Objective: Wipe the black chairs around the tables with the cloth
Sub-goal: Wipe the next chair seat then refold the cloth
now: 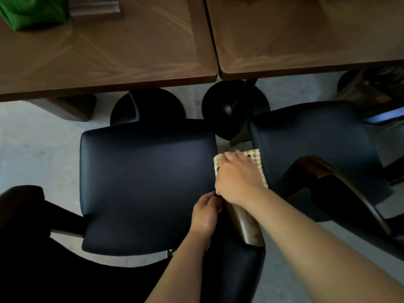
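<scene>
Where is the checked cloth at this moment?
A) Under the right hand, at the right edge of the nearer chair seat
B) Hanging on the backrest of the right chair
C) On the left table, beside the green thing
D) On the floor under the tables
A: the cloth lies under the right hand at the right edge of the seat, in the gap towards the next chair.
</scene>
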Demonstrator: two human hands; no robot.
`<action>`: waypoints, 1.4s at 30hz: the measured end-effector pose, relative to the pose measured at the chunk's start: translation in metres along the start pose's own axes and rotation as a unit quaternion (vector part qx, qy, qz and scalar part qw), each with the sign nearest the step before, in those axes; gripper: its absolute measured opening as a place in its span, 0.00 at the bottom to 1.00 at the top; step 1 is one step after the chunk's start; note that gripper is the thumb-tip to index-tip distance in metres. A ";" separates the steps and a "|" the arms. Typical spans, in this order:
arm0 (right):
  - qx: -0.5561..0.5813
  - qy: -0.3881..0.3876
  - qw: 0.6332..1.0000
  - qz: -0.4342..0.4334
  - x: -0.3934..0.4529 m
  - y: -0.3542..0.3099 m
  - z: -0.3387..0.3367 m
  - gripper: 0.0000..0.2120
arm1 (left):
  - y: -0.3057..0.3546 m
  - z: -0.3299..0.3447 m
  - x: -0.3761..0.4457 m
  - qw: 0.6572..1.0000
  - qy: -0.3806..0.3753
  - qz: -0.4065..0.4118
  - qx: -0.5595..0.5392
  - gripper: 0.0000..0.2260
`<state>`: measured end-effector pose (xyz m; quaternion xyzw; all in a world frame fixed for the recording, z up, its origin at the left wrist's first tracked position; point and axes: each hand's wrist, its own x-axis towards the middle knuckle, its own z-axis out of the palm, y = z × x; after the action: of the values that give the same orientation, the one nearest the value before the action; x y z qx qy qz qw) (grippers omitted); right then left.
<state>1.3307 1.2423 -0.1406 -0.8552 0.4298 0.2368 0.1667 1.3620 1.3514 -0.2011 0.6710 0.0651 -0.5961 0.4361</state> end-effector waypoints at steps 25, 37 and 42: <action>-0.101 -0.044 0.950 -0.293 -0.053 0.011 -0.008 0.16 | 0.001 -0.026 0.014 0.990 0.040 -0.029 -0.131 0.12; 0.587 0.079 0.784 0.187 -0.034 0.025 0.023 0.19 | 0.016 0.031 0.000 0.994 -0.086 0.062 0.006 0.31; 0.791 -0.003 0.554 0.260 0.001 0.042 0.031 0.18 | 0.018 0.036 0.006 0.995 -0.090 0.019 -0.027 0.43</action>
<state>1.2892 1.2328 -0.1706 -0.2298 0.6474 -0.1623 0.7083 1.3481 1.3144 -0.1934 0.6037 0.0289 -0.6436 0.4696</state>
